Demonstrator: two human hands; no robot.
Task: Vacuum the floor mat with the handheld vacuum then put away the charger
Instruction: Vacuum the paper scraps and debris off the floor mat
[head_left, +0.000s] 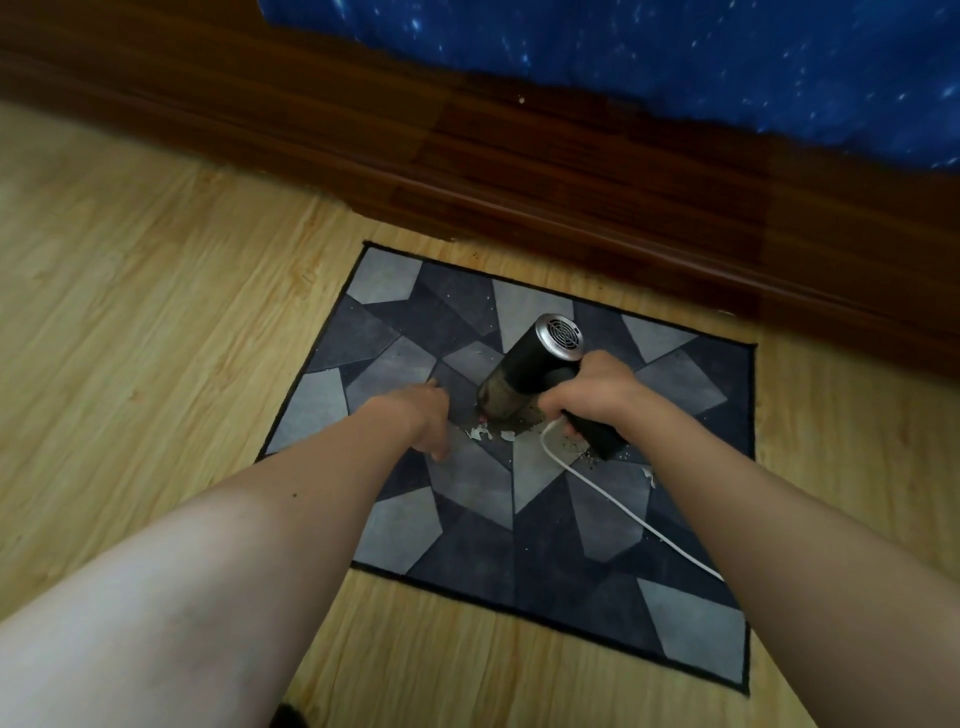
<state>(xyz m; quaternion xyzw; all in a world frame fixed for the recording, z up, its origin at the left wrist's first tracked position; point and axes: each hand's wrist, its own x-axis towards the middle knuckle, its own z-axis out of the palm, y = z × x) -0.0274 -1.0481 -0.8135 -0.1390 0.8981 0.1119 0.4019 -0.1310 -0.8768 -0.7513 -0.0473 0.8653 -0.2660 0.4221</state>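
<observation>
A grey and navy geometric floor mat (467, 551) lies on the wooden floor. My right hand (587, 392) grips the handle of a black handheld vacuum (524, 374) with a silver vented rear cap; its nozzle points down at the mat's middle. A white charger cable (623, 506) runs from the handle's base across the mat toward the lower right. My left hand (423, 421) rests on the mat just left of the nozzle, fingers bent down; whether it holds anything is hidden. White scraps and fine crumbs (485, 432) lie beneath the nozzle.
A dark wooden bed frame (571, 171) runs along the far side, with a blue starry cover (675, 57) hanging over it. Light wood flooring (130, 338) surrounds the mat. More crumbs (648, 475) lie near the cable.
</observation>
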